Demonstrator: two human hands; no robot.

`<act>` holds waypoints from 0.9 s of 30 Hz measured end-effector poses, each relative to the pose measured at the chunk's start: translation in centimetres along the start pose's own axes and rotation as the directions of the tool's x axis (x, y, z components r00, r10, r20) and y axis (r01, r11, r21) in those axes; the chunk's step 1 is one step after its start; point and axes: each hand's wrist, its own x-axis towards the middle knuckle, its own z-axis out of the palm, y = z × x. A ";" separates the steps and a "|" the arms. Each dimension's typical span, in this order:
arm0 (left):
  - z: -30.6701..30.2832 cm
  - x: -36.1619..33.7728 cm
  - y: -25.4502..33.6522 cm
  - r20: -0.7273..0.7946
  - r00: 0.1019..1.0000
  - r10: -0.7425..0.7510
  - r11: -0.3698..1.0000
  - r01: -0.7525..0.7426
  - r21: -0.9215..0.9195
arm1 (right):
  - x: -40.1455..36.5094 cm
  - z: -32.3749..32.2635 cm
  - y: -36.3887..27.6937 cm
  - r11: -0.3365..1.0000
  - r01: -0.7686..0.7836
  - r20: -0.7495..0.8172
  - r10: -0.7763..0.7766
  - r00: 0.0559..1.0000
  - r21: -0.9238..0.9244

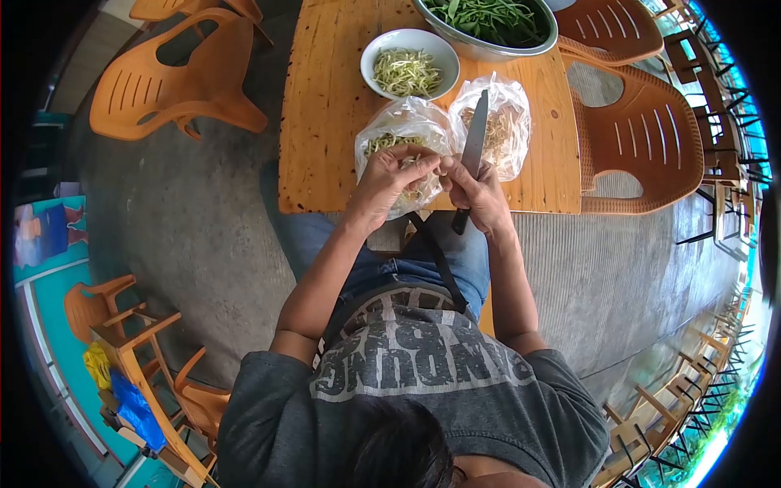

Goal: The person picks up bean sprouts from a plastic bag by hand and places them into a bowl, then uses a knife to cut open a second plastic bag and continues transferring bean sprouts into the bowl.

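My right hand (482, 195) is closed on a knife (475, 140), its blade pointing away from me and its dark handle low in the palm. Thumb and finger of my left hand (392, 180) are pinched together, touching the right fingertips; what they hold is too small to make out. Both hands are over the near part of a clear plastic bag (431, 119) with bean sprouts (392, 143) in it. To its right lies a second plastic bag (521, 122) with pale, thin scraps. Behind the first bag, a white bowl (368, 65) holds more sprouts.
A metal basin (488, 54) of green leaves stands at the far side of the wooden table (317, 122). Orange chairs stand left (175, 81) and right (651, 134) of it. The table's near edge is just above my lap.
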 end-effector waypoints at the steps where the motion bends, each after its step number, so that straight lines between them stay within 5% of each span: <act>1: 0.1 0.4 -0.1 -0.006 1.000 -0.004 1.000 0.004 0.005 | -0.2 -0.1 -0.1 1.000 0.022 -0.025 -0.023 0.999 -0.022; 4: 0.6 1.6 -0.1 -0.031 0.999 -0.022 0.999 0.022 0.024 | -1.3 0.1 -1.4 0.967 0.216 -0.235 -0.242 0.941 -0.134; 5: 1.1 2.0 -0.1 -0.041 0.999 -0.033 0.999 0.034 0.035 | -1.7 -0.3 -1.7 0.928 0.280 -0.198 -0.331 0.923 -0.244; 8: 2.1 3.1 -0.4 0.020 0.998 -0.064 0.996 0.063 0.056 | -2.0 -1.5 -1.7 0.912 0.364 -0.143 -0.392 0.909 -0.189; 16: 3.5 4.5 -1.2 0.122 0.986 -0.115 0.993 0.111 0.037 | -2.3 -3.4 -1.2 0.805 0.345 -0.069 -0.427 0.902 -0.482; 27: 3.5 4.9 -2.0 0.153 0.981 -0.117 0.993 0.118 0.006 | -1.9 -3.9 -0.3 0.835 0.307 -0.108 -0.395 0.913 -0.457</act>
